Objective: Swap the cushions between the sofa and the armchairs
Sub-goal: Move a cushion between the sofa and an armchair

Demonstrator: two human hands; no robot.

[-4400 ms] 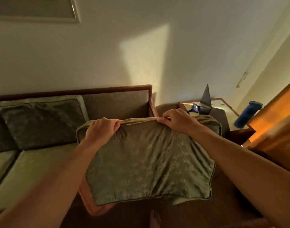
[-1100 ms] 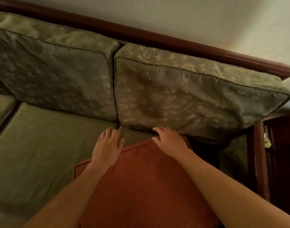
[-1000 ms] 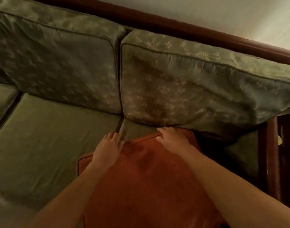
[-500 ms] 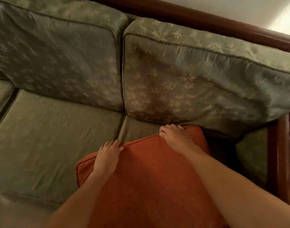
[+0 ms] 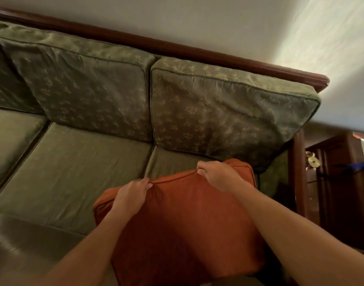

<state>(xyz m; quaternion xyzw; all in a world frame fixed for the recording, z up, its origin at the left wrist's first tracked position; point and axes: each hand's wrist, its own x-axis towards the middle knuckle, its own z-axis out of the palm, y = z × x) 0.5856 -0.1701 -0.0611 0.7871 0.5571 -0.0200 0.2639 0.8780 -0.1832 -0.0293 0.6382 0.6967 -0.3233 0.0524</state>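
While both hands pinch far edge, orange cushion (image 5: 183, 226) lies on sofa (image 5: 78, 166) seat, right end; left hand (image 5: 130, 196), right hand (image 5: 219, 175) closed on it. Long axis left-right; green back cushion (image 5: 224, 112) just beyond.

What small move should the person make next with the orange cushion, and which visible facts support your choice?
Probably lift the orange cushion up off the sofa seat. Both the left hand and right hand grip its far edge, and the patterned green back cushion already stands in place behind it.
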